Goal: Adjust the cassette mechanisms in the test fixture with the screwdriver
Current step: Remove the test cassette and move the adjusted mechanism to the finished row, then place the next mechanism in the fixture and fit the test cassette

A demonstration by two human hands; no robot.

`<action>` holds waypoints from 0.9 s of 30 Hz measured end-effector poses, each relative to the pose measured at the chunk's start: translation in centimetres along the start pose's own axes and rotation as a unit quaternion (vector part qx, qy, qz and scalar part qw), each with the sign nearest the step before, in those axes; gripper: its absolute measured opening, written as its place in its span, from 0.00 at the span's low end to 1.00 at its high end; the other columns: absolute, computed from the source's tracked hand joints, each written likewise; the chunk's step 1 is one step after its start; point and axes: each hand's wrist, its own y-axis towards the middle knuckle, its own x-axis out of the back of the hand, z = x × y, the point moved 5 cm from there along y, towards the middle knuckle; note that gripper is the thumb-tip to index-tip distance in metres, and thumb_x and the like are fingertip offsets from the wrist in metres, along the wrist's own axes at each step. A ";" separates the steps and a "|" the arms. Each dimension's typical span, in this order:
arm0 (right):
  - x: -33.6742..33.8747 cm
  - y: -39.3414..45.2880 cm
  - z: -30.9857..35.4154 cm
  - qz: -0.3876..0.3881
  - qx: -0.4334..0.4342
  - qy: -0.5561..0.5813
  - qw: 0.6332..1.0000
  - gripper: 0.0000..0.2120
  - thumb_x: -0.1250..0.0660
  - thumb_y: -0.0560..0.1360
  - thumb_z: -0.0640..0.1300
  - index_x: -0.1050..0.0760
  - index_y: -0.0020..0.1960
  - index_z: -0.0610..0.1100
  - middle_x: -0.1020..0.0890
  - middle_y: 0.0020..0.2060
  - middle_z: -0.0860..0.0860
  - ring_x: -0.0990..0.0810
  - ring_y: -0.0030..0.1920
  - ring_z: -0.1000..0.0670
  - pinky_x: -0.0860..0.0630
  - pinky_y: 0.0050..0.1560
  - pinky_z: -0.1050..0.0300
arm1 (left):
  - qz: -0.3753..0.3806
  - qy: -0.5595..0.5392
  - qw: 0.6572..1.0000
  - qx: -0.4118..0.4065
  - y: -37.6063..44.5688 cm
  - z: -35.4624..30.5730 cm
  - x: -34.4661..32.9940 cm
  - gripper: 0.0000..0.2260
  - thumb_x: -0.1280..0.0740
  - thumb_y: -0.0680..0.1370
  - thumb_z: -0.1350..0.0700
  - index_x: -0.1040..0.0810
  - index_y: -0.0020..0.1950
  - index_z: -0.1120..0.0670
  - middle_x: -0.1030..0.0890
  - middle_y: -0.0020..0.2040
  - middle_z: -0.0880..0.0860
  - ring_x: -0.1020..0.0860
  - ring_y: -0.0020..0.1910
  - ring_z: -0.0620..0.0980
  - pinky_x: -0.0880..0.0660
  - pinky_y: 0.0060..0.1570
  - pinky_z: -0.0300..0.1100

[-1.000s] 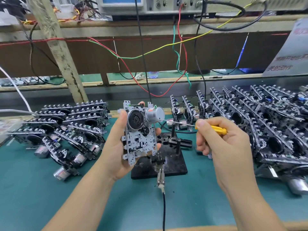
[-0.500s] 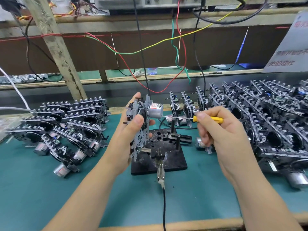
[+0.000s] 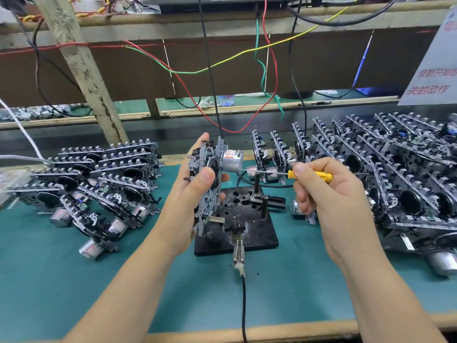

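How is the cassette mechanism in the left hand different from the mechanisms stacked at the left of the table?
The held cassette mechanism stands on edge in the left hand, above the black test fixture; the stacked mechanisms lie leaning on the green mat. The screwdriver in the right hand reaches the held one's motor; nothing touches the stacked ones. Both have a metal frame and a silver motor.

Teal mat (image 3: 61,280) covers the bench, pale wooden edge (image 3: 272,330) along the front. Behind, a brown back panel (image 3: 321,68) under a shelf rail (image 3: 222,19), a scuffed slanted post (image 3: 81,70) (paint flaking), coloured wires (image 3: 188,71) drooping across.
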 end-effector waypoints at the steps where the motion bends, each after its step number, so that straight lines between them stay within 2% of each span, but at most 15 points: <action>1: 0.1 0.0 0.0 0.000 0.001 -0.002 1.000 0.09 0.30 0.78 0.45 0.26 0.40 0.46 0.24 0.28 0.52 0.29 0.27 0.53 0.31 0.28 0.63 | 0.005 0.003 1.000 -0.012 0.2 -0.1 0.0 0.46 0.24 0.64 0.30 0.35 0.78 0.45 0.22 0.67 0.56 0.20 0.60 0.53 0.24 0.61 0.54; 4: 0.5 0.2 -0.2 -0.027 -0.003 0.010 1.000 0.09 0.29 0.79 0.42 0.24 0.40 0.46 0.24 0.27 0.52 0.29 0.26 0.53 0.31 0.26 0.63 | 0.031 0.020 0.999 -0.040 0.8 -0.8 -0.3 0.38 0.25 0.66 0.31 0.32 0.74 0.36 0.21 0.67 0.52 0.21 0.61 0.53 0.26 0.64 0.57; 8: 1.8 0.5 -0.9 -0.118 -0.046 0.109 0.986 0.15 0.31 0.78 0.36 0.24 0.34 0.49 0.31 0.24 0.53 0.36 0.25 0.55 0.37 0.24 0.65 | 0.039 0.041 0.998 -0.036 2.0 -0.9 -0.7 0.44 0.25 0.66 0.31 0.35 0.77 0.44 0.20 0.65 0.47 0.20 0.61 0.48 0.27 0.66 0.59; 10: 3.0 0.6 -0.8 -0.149 -0.043 0.135 0.979 0.17 0.32 0.78 0.35 0.23 0.33 0.49 0.33 0.25 0.54 0.38 0.27 0.55 0.39 0.26 0.65 | 0.024 0.127 0.991 -0.046 2.9 -1.3 -0.3 0.41 0.28 0.68 0.34 0.37 0.78 0.41 0.22 0.66 0.41 0.22 0.63 0.42 0.26 0.66 0.52; 12: 3.6 0.6 -0.8 -0.152 -0.031 0.122 0.980 0.13 0.31 0.78 0.37 0.22 0.37 0.49 0.30 0.27 0.56 0.37 0.29 0.55 0.38 0.28 0.66 | 0.049 0.311 0.946 -0.071 3.9 -2.0 -0.3 0.39 0.29 0.68 0.34 0.40 0.77 0.33 0.27 0.68 0.36 0.28 0.67 0.35 0.31 0.66 0.41; 14: 3.4 0.6 -1.2 -0.145 -0.031 0.107 0.983 0.10 0.30 0.78 0.39 0.20 0.40 0.49 0.28 0.29 0.57 0.36 0.30 0.55 0.37 0.29 0.67 | 0.126 0.482 0.864 -0.071 5.0 -1.6 -1.2 0.43 0.28 0.67 0.31 0.43 0.78 0.35 0.30 0.69 0.40 0.31 0.70 0.40 0.33 0.70 0.46; 16: 2.8 0.4 -1.6 -0.133 -0.038 0.095 0.986 0.09 0.30 0.79 0.41 0.19 0.40 0.50 0.29 0.29 0.56 0.36 0.30 0.55 0.36 0.29 0.67 | 0.188 0.600 0.775 -0.056 5.6 -0.4 -2.2 0.47 0.29 0.67 0.28 0.46 0.80 0.38 0.33 0.72 0.44 0.35 0.73 0.47 0.35 0.71 0.55; 18: 2.6 0.3 -2.0 -0.120 -0.044 0.085 0.988 0.09 0.30 0.79 0.42 0.19 0.40 0.50 0.30 0.28 0.55 0.36 0.30 0.55 0.37 0.29 0.67 | 0.212 0.655 0.724 -0.045 5.8 0.7 -2.9 0.48 0.32 0.67 0.26 0.49 0.81 0.38 0.36 0.75 0.45 0.38 0.74 0.50 0.37 0.72 0.58; 21: 2.8 0.2 -2.4 -0.108 -0.052 0.079 0.990 0.07 0.30 0.79 0.42 0.19 0.43 0.50 0.30 0.28 0.55 0.35 0.29 0.56 0.36 0.28 0.67 | 0.214 0.685 0.695 -0.043 6.2 1.5 -2.8 0.48 0.36 0.66 0.24 0.51 0.81 0.38 0.38 0.76 0.45 0.40 0.75 0.51 0.36 0.71 0.59; 24: 2.6 0.2 -2.9 -0.092 -0.053 0.072 0.992 0.08 0.31 0.80 0.44 0.19 0.42 0.51 0.29 0.29 0.56 0.34 0.30 0.57 0.34 0.29 0.68 | 0.230 0.689 0.686 -0.036 6.8 1.7 -2.7 0.49 0.36 0.65 0.23 0.52 0.80 0.37 0.40 0.78 0.44 0.41 0.76 0.51 0.35 0.70 0.61; 27: 1.4 0.5 -3.2 -0.050 -0.043 -0.009 0.998 0.08 0.34 0.82 0.48 0.21 0.44 0.52 0.21 0.35 0.60 0.27 0.36 0.60 0.29 0.39 0.66 | 0.240 0.684 0.688 -0.038 6.9 1.7 -2.5 0.49 0.32 0.65 0.26 0.52 0.80 0.36 0.41 0.79 0.43 0.41 0.77 0.51 0.34 0.70 0.62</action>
